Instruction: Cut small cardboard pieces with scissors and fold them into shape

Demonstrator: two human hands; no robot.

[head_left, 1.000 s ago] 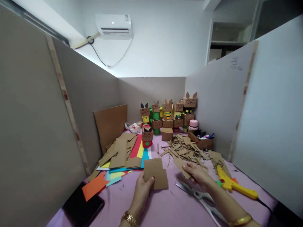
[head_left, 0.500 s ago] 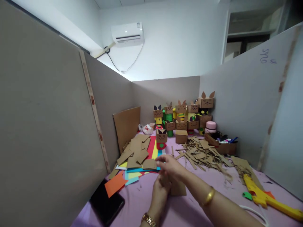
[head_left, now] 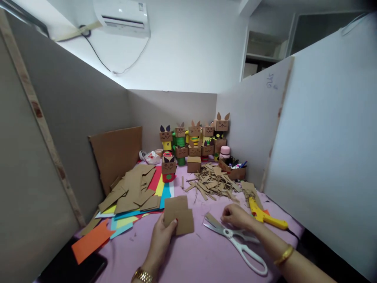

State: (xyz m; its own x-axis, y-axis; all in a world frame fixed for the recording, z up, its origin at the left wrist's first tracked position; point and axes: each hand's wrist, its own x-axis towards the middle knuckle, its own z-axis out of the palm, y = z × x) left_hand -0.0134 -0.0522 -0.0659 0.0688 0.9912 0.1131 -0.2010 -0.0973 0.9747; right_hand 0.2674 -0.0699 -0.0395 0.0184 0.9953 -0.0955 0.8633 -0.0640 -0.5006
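Observation:
My left hand (head_left: pixel 164 234) is closed round two overlapping cardboard pieces (head_left: pixel 185 221), thumb on top, above the table. My right hand (head_left: pixel 235 215) hangs over the white-handled scissors (head_left: pixel 228 232), fingers curled together; whatever they hold, if anything, is hidden. The scissors lie with blades apart, pointing away and left. A narrow brown strip (head_left: pixel 214 219) shows by the blades.
Cardboard sheets (head_left: pixel 134 188) and coloured paper lie left, with an orange sheet (head_left: pixel 91 240) over a black object. Cardboard scraps (head_left: pixel 213 181) are heaped behind my hands. A yellow glue gun (head_left: pixel 266 216) lies right. Cardboard animal figures (head_left: pixel 194 131) stand at the back.
My hands have moved apart, the left bringing up the cardboard pieces and the right going over the scissors. The view has turned right; the scissors now show.

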